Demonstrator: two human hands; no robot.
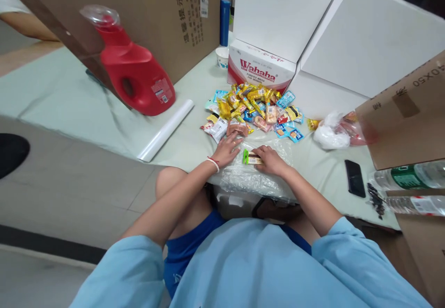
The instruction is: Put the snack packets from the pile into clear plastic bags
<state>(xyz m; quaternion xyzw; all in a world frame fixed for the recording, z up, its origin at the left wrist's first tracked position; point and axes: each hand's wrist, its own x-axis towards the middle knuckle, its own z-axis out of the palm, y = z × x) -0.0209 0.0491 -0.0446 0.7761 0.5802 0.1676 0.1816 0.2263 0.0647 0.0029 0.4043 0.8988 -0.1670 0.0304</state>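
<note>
My right hand (270,160) has its fingers closed over the end of a small snack packet (251,157) with a bright green edge and a dark and pale label. The packet is over a clear plastic bag (257,178) spread along the table's front edge. My left hand (226,151), wearing a white beaded bracelet, is palm down with its fingers stretched out. Its fingertips are at the near edge of a brown wrapped snack (237,128); whether they touch it I cannot tell. Beyond both hands lies a heap of wrapped snacks (257,99), yellow, blue, white and pink.
A red detergent jug (139,72) and a white roll (166,131) are left on the cloth-covered table (194,146). A Wahaha box (262,69) backs the heap. Rightward are a white plastic bag (332,131), phone (355,178) and water bottles (413,177).
</note>
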